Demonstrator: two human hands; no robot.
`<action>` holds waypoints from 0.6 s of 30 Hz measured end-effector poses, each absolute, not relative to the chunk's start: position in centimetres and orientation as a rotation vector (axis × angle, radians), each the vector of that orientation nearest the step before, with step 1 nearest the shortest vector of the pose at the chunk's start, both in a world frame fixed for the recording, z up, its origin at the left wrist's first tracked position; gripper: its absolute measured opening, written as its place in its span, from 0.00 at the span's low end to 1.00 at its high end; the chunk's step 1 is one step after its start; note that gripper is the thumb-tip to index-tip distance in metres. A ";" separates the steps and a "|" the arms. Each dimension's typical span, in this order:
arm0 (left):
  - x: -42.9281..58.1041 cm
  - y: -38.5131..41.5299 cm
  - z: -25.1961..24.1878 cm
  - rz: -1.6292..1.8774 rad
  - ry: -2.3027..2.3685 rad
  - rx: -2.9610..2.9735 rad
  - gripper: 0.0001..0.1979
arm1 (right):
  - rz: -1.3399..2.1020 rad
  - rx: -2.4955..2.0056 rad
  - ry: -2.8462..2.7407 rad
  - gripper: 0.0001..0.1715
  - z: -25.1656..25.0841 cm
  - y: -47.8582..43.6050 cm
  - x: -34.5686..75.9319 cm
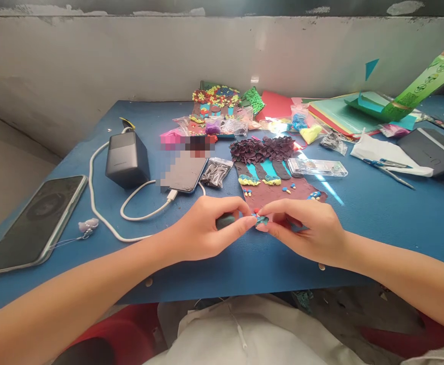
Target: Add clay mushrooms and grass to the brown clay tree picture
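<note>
Over the near edge of a clay picture, my left hand (pixel 217 223) and my right hand (pixel 307 225) meet fingertip to fingertip. Between them they pinch a small blue-green piece of modelling clay (pixel 261 220), with a bit of red at its top. A dark green patch, perhaps a lump of clay (pixel 225 220), shows between my left thumb and forefinger. The clay picture (pixel 260 191) has a brown ground, dark trunks, a ruffled dark purple top and tiny blue-and-white mushroom shapes; my hands cover its lower edge.
Left lie a large phone (pixel 35 220), a power bank (pixel 126 159) and a second cabled phone (pixel 185 175). A bag of black clay (pixel 216 172) and a clear plastic case (pixel 318 167) flank the picture. Behind are another clay picture (pixel 216 101), clay bags and coloured paper (pixel 338 114).
</note>
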State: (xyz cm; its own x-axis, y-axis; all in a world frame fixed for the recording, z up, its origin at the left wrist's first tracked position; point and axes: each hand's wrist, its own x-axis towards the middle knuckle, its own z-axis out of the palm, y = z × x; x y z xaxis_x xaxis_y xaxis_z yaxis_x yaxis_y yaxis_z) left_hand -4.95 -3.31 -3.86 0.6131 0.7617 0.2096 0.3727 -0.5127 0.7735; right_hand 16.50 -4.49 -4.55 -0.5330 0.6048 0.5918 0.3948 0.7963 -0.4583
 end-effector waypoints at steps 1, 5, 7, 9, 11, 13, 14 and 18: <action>-4.8 -3.4 -3.7 0.694 0.892 2.070 0.13 | 0.314 -0.720 -2.207 0.05 -4.6 -4.5 16.5; -4.2 -3.9 -3.6 0.673 0.940 1.916 0.11 | 0.137 -0.664 -2.227 0.03 -4.9 -4.5 16.4; -4.0 -4.2 -3.6 0.690 0.968 1.860 0.10 | 0.069 -0.655 -2.230 0.03 -5.0 -4.6 16.4; -3.8 -4.4 -3.7 0.726 0.973 1.817 0.09 | 0.028 -0.649 -2.240 0.02 -5.0 -4.8 16.3; -3.7 -4.4 -3.6 0.758 0.979 1.778 0.07 | -0.005 -0.654 -2.245 0.03 -4.9 -5.0 16.3; -3.7 -4.4 -3.5 0.763 0.975 1.742 0.07 | -0.007 -0.671 -2.248 0.04 -4.7 -5.1 16.3; -3.8 -4.3 -3.5 0.760 0.962 1.725 0.07 | 0.006 -0.680 -2.249 0.04 -4.6 -5.1 16.4; -3.9 -4.1 -3.3 0.729 0.929 1.671 0.08 | 0.119 -0.638 -2.251 0.05 -4.1 -5.0 16.4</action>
